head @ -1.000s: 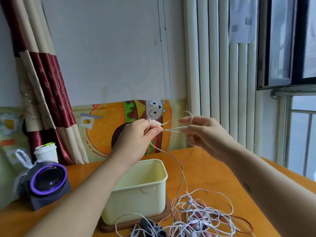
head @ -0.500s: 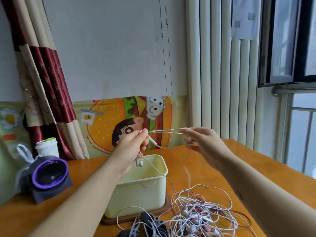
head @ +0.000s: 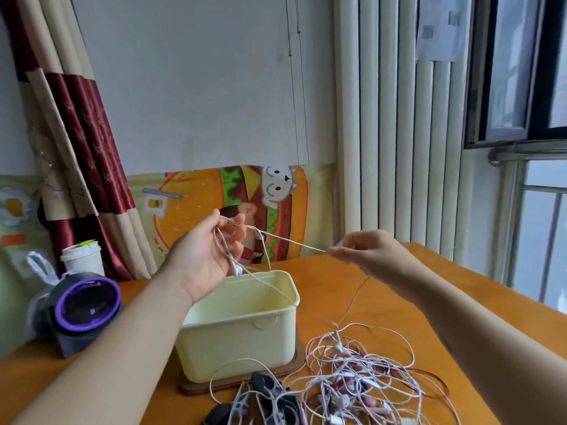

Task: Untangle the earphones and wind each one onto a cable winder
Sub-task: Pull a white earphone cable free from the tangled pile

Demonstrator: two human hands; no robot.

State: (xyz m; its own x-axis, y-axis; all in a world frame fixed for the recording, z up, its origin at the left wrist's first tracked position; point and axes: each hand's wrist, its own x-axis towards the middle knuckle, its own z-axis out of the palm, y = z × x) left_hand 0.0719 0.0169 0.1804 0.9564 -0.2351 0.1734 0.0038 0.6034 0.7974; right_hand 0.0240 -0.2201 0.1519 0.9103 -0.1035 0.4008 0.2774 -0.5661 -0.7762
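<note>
Far to the left of your left hand [head: 208, 259], a dark gadget with a purple ring [head: 87, 305] sits on the counter [head: 383, 302], with a white cup [head: 82, 256] just behind it. Your left hand is raised palm up, fingers loosely curled around several loops of white earphone cord [head: 276, 237]; an earbud [head: 236, 269] dangles just below its fingers. Directly beneath this hand stands a pale yellow box [head: 239, 329], open at the top, resting on a brown wooden board [head: 294, 368]. From your left hand the cord runs taut, slanting slightly downward, to your right hand [head: 368, 253]. Your right hand pinches the cord between thumb and fingertips, the remaining fingers folded in. A thin strand falls from the right hand to the counter and joins a tangle of white and pink earphones [head: 362, 381], which lies below and between your hands, just right of the box. Black and grey cable winders [head: 260, 400] lie in front of the box, touching the tangle's left edge.
</note>
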